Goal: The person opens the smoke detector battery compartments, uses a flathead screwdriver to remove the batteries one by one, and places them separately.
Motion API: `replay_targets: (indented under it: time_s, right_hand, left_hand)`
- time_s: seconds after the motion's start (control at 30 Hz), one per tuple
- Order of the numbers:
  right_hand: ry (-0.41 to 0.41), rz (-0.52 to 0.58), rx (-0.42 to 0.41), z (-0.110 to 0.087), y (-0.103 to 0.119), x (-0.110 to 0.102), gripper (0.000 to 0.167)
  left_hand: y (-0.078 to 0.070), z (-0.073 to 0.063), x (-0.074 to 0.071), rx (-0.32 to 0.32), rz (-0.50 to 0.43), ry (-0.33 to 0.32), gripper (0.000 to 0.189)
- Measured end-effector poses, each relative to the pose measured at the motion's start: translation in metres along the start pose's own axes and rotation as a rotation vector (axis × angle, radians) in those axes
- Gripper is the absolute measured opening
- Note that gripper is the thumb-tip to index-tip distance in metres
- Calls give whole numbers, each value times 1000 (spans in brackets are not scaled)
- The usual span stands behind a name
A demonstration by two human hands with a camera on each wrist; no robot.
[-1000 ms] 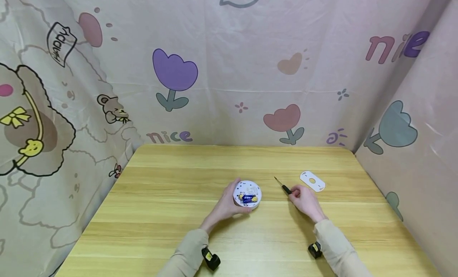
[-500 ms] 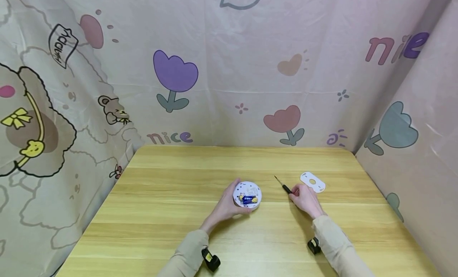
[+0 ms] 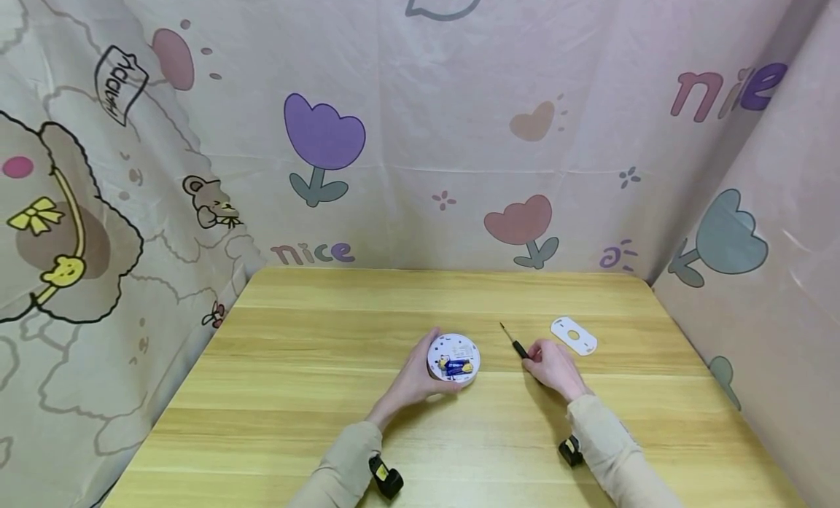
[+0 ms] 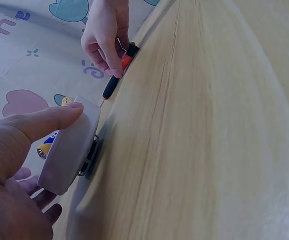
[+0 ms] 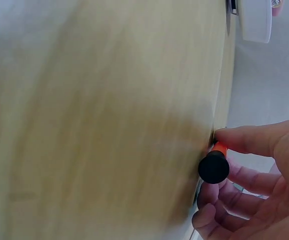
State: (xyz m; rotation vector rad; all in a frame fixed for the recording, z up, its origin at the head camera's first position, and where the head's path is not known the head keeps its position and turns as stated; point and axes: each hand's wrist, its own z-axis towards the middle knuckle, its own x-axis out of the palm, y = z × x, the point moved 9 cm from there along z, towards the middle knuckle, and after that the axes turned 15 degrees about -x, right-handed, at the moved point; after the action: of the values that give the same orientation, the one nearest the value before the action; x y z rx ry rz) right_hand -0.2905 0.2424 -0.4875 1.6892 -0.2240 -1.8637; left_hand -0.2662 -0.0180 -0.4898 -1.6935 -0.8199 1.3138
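My left hand (image 3: pixel 412 373) grips a round white smoke alarm (image 3: pixel 461 348) by its side, thumb along the near edge and fingers behind. Its back faces up, with a blue and gold battery (image 3: pixel 457 366) in it. The left wrist view shows a dark slotted part (image 4: pixel 90 157) on the side turned to the table. To the right, my right hand (image 3: pixel 553 364) pinches a small screwdriver (image 3: pixel 520 350) with a black and orange handle. The thin shaft points away and left, its tip close over the table. In the right wrist view, the black handle end (image 5: pixel 214 168) faces the camera.
A white plate (image 3: pixel 586 342) with rounded ends and a central hole lies beyond my right hand. The wooden table (image 3: pixel 315 333) reaches back to a printed curtain (image 3: pixel 420 129), with more curtain along both sides.
My right hand has shifted slightly left and toward me with the screwdriver. My left hand and the smoke alarm stay in place.
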Motion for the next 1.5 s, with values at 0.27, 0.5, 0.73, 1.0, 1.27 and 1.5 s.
replay_targets:
  time_s: [0.27,0.5,0.73,1.0,1.27,1.5]
  right_hand:
    - [-110,0,-83,2,18,-7,30]
    - [-143,264,-228,5,56,5,33]
    - [-7,647,-268,6,76,36,42]
    - [41,755,-272,9,84,50,45]
    - [63,790,-292,5,87,57,53]
    - [68,812,-291,3,93,59,47]
  left_hand:
    - [2,2,1,-4,-1,4,117]
    - [3,2,2,16,-9,12,117]
    - [1,2,2,25,-25,31,117]
    - [4,1,-1,25,-32,55,116]
    - [8,2,-6,20,-25,99,116]
    - [12,3,-10,12,-3,130,114]
